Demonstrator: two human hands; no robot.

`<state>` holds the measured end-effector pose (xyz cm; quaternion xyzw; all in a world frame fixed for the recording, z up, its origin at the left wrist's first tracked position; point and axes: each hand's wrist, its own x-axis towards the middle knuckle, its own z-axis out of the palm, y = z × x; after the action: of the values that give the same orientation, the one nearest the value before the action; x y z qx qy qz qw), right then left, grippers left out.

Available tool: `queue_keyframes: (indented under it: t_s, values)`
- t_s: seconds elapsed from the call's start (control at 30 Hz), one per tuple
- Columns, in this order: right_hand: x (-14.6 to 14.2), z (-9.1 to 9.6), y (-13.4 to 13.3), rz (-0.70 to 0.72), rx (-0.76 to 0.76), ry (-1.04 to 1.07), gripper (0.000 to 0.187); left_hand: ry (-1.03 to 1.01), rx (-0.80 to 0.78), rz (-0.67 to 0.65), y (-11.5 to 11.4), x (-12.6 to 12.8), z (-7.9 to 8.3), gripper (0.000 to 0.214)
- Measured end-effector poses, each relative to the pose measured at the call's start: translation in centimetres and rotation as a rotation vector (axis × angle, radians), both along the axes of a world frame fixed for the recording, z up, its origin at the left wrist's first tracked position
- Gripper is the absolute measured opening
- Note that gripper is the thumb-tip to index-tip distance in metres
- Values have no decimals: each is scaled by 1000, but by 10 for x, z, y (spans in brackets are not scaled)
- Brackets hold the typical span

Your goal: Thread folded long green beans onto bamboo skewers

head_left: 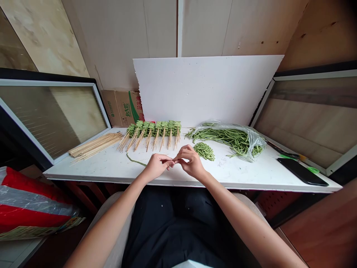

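Observation:
My left hand [157, 166] is closed round a long green bean [136, 161], whose free end trails left and curls over the white tabletop. My right hand [191, 162] pinches with thumb and forefinger at the bean's other end, right against my left fingertips. The fingers hide most of that end. Just beyond my right hand lies a small pile of short cut bean pieces [204, 151]. Behind my hands stand several bundles of skewered bean pieces [157, 128], their bare stick ends pointing toward me.
Loose bamboo skewers [96, 145] lie at the left. Whole long beans [231, 137] spill from a clear plastic bag [255, 139] at the right. A black phone [302, 171] and scissors [284, 151] lie farther right. A white board [206, 89] and a cardboard box [121, 108] stand behind.

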<state>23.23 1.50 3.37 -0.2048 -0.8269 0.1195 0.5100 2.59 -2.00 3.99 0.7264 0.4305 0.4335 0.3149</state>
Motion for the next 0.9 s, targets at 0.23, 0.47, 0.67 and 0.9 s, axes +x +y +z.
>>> queue_keyframes:
  t_s: [0.23,0.47,0.67,0.9]
  values:
    - [-13,-18,4,80,-404,312,28,-54,121,-20,0,3,-4,27]
    - [0,-18,20,-16,-607,443,42,-210,91,-57,10,-1,-15,29]
    - [22,-25,39,-422,-315,-21,30,-177,38,23,21,-11,-24,38]
    - [18,-51,43,-573,-370,-470,35,-29,1,30,22,-9,-30,38]
